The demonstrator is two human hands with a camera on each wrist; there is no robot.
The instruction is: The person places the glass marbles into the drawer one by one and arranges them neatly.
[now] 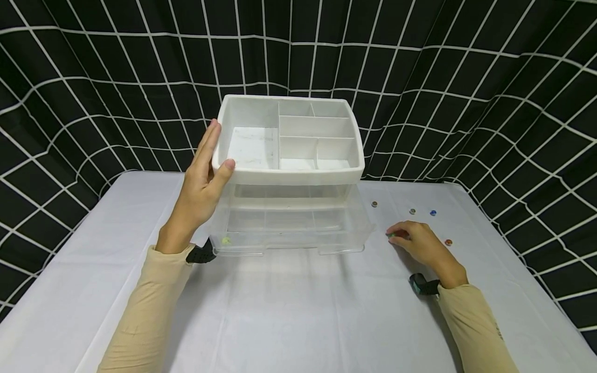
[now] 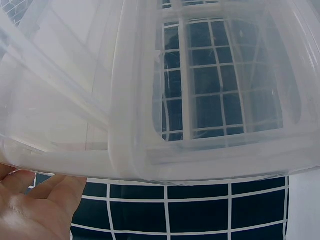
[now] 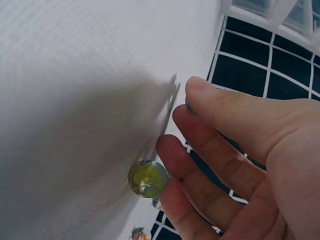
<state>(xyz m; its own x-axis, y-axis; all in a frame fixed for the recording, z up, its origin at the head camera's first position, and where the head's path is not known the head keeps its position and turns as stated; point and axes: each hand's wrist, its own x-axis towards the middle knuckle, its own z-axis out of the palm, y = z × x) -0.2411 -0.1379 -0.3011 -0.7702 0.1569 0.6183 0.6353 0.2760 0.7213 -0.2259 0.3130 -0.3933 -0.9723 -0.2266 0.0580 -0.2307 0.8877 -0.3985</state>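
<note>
Sleeves [image 1: 149,305] stretched forward, left hand [image 1: 196,197] uncurled against organizer [image 1: 291,177], right hand [image 1: 417,243] pinching green marble [image 1: 391,235]. Yellowish marble [image 1: 226,241] showed inside; four others [image 1: 412,211] lay outside

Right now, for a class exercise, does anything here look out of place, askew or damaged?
Nothing looks damaged or askew. Only the four loose glass marbles stand out slightly: they lie scattered on the white tablecloth, outside the plastic drawer organizer.

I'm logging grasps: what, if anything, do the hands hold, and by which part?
The right hand pinches a small green marble, mostly hidden, between thumb and forefinger. The left hand lies against the left side of the white organizer.
</note>
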